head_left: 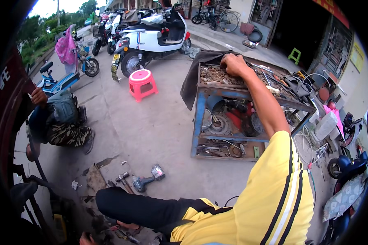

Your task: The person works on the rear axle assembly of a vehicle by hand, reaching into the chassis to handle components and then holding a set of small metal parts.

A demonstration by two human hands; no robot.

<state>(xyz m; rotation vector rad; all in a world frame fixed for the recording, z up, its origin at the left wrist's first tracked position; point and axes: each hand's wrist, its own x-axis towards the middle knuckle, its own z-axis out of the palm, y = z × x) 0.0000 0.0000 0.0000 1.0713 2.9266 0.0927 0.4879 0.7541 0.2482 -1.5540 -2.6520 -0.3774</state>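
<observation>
The right hand point(234, 65) is lowered onto loose metal hardware point(212, 76) in the tool-cart tray point(223, 87); finger closure cannot be determined.

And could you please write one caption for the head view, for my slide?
The right hand reaches among small parts atop a blue-framed cart, a pink stool standing nearby.

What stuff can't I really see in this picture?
Right hand, head view: the fingertips are hidden behind the hand itself, so what they touch is unclear.
Jumbled small parts, head view: too tiny to tell apart.
Dark doorway, head view: shadow hides what's deeper inside.
</observation>
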